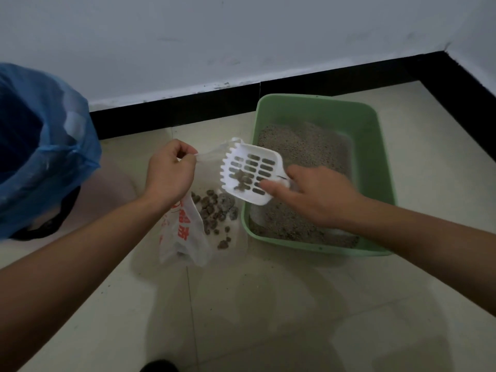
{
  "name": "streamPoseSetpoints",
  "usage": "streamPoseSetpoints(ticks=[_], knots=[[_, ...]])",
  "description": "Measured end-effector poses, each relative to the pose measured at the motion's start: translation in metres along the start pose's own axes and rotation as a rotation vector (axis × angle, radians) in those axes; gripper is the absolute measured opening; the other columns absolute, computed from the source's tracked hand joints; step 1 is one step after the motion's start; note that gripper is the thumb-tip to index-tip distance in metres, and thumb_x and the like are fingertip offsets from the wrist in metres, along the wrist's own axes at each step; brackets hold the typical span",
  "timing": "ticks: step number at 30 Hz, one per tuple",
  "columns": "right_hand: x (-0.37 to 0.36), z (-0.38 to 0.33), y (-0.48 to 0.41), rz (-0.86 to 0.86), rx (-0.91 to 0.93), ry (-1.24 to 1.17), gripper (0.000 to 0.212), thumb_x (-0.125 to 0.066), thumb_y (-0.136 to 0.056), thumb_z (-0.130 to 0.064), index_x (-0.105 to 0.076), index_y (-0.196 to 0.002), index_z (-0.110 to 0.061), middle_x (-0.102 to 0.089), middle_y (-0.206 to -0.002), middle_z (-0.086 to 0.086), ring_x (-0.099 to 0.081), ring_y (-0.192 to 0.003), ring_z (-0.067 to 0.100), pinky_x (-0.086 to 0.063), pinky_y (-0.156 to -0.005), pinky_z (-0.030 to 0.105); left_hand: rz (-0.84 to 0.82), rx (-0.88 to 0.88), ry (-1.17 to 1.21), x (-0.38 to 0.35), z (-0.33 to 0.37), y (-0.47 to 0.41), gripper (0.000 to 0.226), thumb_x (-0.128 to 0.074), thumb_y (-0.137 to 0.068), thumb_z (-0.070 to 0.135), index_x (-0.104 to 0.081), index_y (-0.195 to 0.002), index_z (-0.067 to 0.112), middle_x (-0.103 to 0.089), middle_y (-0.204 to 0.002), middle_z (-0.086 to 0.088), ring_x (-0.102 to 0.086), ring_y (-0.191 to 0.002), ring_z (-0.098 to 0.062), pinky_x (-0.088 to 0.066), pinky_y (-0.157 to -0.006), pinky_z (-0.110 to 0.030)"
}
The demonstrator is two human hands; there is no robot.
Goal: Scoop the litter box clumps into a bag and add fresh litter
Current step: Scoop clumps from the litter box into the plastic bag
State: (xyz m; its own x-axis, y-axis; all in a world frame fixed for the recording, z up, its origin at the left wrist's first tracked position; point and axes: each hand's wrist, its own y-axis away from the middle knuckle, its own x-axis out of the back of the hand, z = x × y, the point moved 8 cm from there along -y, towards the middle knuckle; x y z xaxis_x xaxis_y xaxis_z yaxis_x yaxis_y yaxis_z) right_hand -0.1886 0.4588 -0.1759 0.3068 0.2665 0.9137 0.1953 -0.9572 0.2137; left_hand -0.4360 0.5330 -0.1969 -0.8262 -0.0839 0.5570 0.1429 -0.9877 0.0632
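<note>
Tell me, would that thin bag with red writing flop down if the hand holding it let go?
Probably yes. The bag looks thin and crinkly, sagging below where the left hand pinches its edge, so it likely collapses. The clumps inside probably weigh its bottom down, so it shouldn't slide easily.
</note>
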Motion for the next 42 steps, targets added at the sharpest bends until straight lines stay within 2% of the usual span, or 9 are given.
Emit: streamPoseSetpoints(ticks=[5,12,16,20,24,27,31,34,42], knots=[[-0.004,-0.05,-0.001,0.143,0.257,0.542,0.067,-0.024,-0.099,-0.065,-0.043,-0.137,-0.014,-0.061,-0.119,0.006,-0.063,-0.093,0.022,-0.04,-0.06,0.031,0.012,0.042,0.066,0.001,-0.002,0.003,0.023,-0.043,-0.092,0.018,-0.065,-0.087,0.022,-0.066,-0.09,-0.007,-0.063,-0.087,-0.03,-0.054,-0.079,-0.051],[0.0,-0.044,0.001,0.163,0.319,0.589,0.068,-0.023,-0.1,-0.063,-0.033,-0.149,-0.017,-0.056,-0.132,0.005,-0.062,-0.104,0.022,-0.043,-0.066,0.033,0.021,0.054,0.093,0.004,-0.005,0.003,0.024,-0.041,-0.092,0.017,-0.064,-0.085,0.024,-0.065,-0.091,-0.009,-0.061,-0.084,-0.029,-0.054,-0.077,-0.05],[0.004,-0.009,-0.004,0.13,0.111,0.304,0.066,-0.028,-0.093,-0.075,-0.054,-0.129,-0.026,-0.067,-0.096,-0.009,-0.061,-0.07,0.008,-0.043,-0.055,0.022,0.015,0.043,0.105,0.001,-0.003,0.003,0.022,-0.043,-0.089,0.022,-0.064,-0.084,0.024,-0.065,-0.086,-0.004,-0.06,-0.08,-0.024,-0.053,-0.078,-0.052],[0.019,0.047,-0.002,0.094,-0.061,0.102,0.062,-0.032,-0.094,-0.071,-0.06,-0.123,-0.024,-0.059,-0.07,-0.012,-0.056,-0.053,0.004,-0.046,-0.048,0.018,0.007,-0.238,-0.147,-0.008,0.024,0.011,0.019,-0.05,-0.088,0.031,-0.062,-0.098,0.019,-0.06,-0.096,0.0,-0.055,-0.081,-0.017,-0.048,-0.07,-0.037],[0.021,0.101,0.007,-0.105,-0.062,0.378,0.07,-0.024,-0.085,-0.08,-0.068,-0.105,-0.028,-0.062,-0.066,-0.005,-0.061,-0.058,0.008,-0.042,-0.05,0.02,0.001,-0.552,-0.362,-0.026,0.052,0.031,0.024,-0.063,-0.089,0.031,-0.061,-0.107,0.016,-0.051,-0.108,-0.001,-0.045,-0.082,-0.011,-0.038,-0.07,-0.029],[0.017,0.127,0.019,-0.23,-0.095,0.581,0.067,-0.031,-0.08,-0.084,-0.065,-0.084,-0.027,-0.061,-0.066,-0.007,-0.06,-0.06,0.01,-0.042,-0.052,0.023,-0.069,-0.689,-0.429,-0.046,0.065,0.045,0.017,-0.06,-0.091,0.032,-0.062,-0.099,0.018,-0.057,-0.095,0.002,-0.051,-0.081,-0.013,-0.042,-0.067,-0.031],[0.005,0.134,0.029,-0.276,-0.089,0.701,0.062,-0.041,-0.076,-0.082,-0.052,-0.068,-0.022,-0.056,-0.064,-0.006,-0.061,-0.065,0.017,-0.047,-0.059,0.025,-0.351,-0.536,-0.708,-0.084,0.045,0.049,0.032,-0.045,-0.097,0.047,-0.056,-0.111,0.02,-0.065,-0.084,0.005,-0.061,-0.073,-0.015,-0.049,-0.063,-0.031],[-0.002,0.137,0.026,-0.262,-0.083,0.704,0.064,-0.041,-0.078,-0.081,-0.045,-0.061,-0.02,-0.054,-0.06,-0.006,-0.059,-0.061,0.016,-0.048,-0.059,0.025,-0.499,-0.427,-0.888,-0.101,0.021,0.053,0.04,-0.039,-0.099,0.051,-0.059,-0.099,0.017,-0.065,-0.079,0.0,-0.062,-0.069,-0.018,-0.055,-0.066,-0.035],[-0.018,0.138,0.019,-0.365,-0.055,0.552,0.062,-0.033,-0.088,-0.079,-0.049,-0.066,-0.023,-0.058,-0.065,-0.007,-0.055,-0.059,0.006,-0.047,-0.057,0.026,-0.591,-0.282,-0.689,-0.11,0.005,0.053,0.038,-0.04,-0.103,0.035,-0.061,-0.087,0.008,-0.064,-0.081,-0.011,-0.061,-0.074,-0.027,-0.049,-0.067,-0.034]])
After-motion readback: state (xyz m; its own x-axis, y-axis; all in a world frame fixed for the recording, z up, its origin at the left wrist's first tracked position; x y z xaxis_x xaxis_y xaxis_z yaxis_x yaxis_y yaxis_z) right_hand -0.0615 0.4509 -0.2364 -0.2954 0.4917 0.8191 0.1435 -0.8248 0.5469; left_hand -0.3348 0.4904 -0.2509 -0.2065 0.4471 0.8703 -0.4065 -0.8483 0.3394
